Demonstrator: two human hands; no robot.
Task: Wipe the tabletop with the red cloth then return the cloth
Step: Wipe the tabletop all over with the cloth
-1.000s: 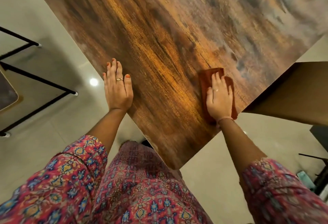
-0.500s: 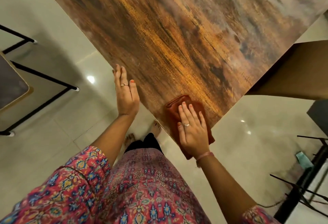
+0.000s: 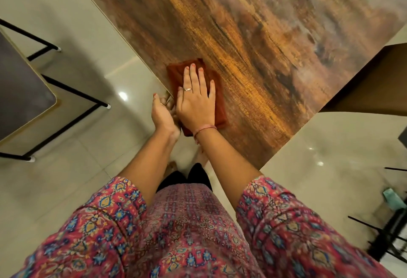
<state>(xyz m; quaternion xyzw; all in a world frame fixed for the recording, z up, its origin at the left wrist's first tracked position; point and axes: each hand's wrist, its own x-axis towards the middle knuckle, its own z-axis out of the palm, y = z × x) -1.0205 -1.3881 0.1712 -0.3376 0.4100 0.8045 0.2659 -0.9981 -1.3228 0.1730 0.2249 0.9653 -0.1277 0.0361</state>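
Note:
The folded red cloth (image 3: 217,84) lies on the wood-grain tabletop (image 3: 275,35), at its near left edge. My right hand (image 3: 196,99) lies flat on the cloth, fingers straight, pressing it down. My left hand (image 3: 161,113) is cupped palm-up just below the table edge, right beside the cloth and touching my right hand. Part of the left hand's fingers is hidden under the edge and behind my right hand.
A second table with a dark top (image 3: 19,99) and black metal legs (image 3: 72,93) stands on the left. A brown board (image 3: 374,84) juts out under the table's right side. Black stands and a teal object (image 3: 394,198) sit lower right on the glossy tiled floor.
My right hand has slid the cloth along the near edge to the left side of the table. My left hand has left the tabletop and now sits cupped under the edge.

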